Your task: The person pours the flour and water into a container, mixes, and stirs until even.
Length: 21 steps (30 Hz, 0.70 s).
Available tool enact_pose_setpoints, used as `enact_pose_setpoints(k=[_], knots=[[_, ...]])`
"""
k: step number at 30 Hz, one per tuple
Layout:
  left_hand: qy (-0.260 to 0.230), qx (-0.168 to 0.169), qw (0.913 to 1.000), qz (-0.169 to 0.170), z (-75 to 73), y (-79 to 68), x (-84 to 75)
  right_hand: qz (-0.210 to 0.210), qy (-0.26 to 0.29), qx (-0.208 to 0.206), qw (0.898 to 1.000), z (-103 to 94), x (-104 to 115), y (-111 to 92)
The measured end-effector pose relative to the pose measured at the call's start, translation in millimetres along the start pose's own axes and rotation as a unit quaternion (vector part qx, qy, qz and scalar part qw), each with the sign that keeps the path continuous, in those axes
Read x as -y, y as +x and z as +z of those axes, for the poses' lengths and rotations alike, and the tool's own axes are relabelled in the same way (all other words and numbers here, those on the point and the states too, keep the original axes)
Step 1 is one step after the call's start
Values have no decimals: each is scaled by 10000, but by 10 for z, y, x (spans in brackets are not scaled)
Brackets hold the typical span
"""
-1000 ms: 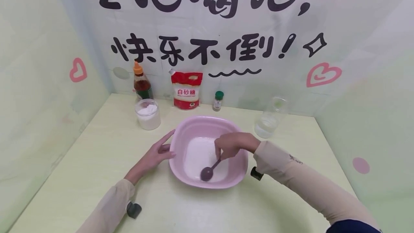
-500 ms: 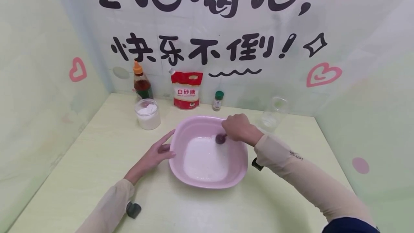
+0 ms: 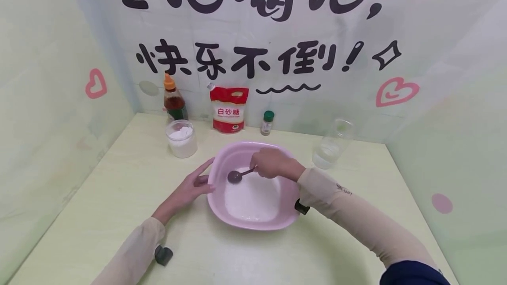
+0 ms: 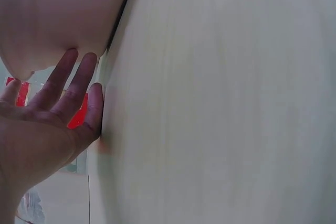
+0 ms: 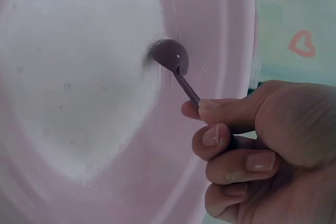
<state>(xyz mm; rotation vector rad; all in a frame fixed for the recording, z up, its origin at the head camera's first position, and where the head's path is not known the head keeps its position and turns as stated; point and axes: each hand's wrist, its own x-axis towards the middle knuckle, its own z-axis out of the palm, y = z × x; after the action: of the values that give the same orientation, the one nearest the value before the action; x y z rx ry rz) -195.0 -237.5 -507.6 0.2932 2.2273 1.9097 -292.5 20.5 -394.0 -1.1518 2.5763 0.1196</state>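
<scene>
A pink plastic basin [image 3: 293,201] stands on the table with white liquid [image 3: 253,199] covering its bottom. My right hand [image 3: 271,162] holds a dark spoon [image 3: 235,177] by its handle, over the basin. In the right wrist view, the spoon's bowl [image 5: 170,55] dips at the edge of the liquid, and the thumb and curled fingers grip the handle. At the basin's left side is my left hand [image 3: 192,188], thumb at the rim. The left wrist view shows this hand [image 4: 52,114] with its fingers fairly straight, fingertips against the basin's outer wall [image 4: 58,14].
Behind the basin stand a jar of white powder [image 3: 182,142], a sauce bottle with an orange cap [image 3: 174,100], a red and white sugar bag [image 3: 228,111] and a small green-capped bottle [image 3: 267,123]. A clear glass vessel [image 3: 328,148] with liquid stands at the back right.
My right hand has swept the spoon from the basin's front, up to the back right, then across to the left side. My left hand stays at the rim.
</scene>
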Motion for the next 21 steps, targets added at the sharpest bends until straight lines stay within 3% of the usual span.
enact_pose_setpoints(k=[7,11,16,21], knots=[[69,-2,10000,1,-24,-23,7,-360,501,628,9961,36,200,-187],[55,8,10000,3,-21,-22,11,-451,473,984,9930,22,189,-323],[25,36,10000,6,-18,-7,16,-299,-247,1376,9897,-66,61,-463],[55,48,10000,24,-15,5,6,378,-1046,1624,9804,-176,-47,-543]])
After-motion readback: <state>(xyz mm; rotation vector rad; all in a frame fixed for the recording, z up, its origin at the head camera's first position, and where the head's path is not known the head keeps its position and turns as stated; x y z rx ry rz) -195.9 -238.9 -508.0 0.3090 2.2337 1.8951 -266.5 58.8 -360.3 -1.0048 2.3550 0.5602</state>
